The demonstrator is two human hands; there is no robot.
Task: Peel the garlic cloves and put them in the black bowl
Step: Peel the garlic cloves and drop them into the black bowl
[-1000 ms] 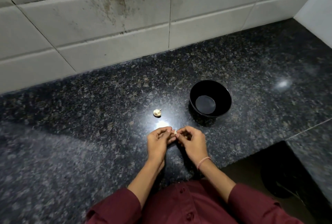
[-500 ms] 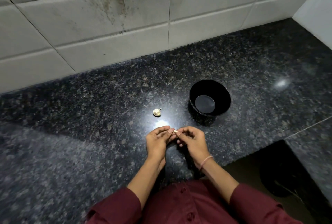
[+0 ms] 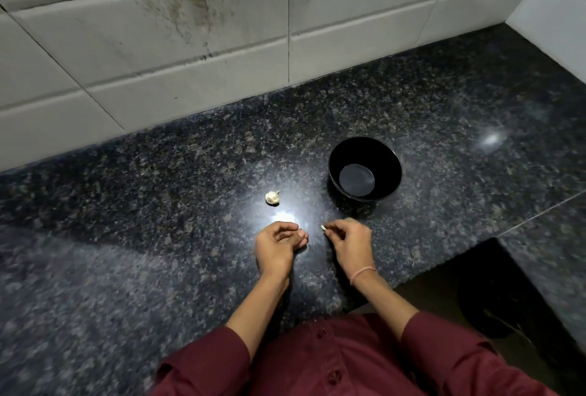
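Both hands held forward, side by side but apart.
The left hand (image 3: 276,248) has loosely curled fingers; the right hand (image 3: 352,245) pinches a garlic clove (image 3: 323,227).

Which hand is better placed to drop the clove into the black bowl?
Probably the right hand: it pinches the clove and lies nearer the black bowl. The left hand seems empty and sits farther away, by the garlic piece.

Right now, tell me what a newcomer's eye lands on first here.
The right hand pinches a pale garlic clove above the dark granite counter, front centre. The empty black bowl stands just beyond it, and a garlic piece lies left of the bowl by a bright glare.
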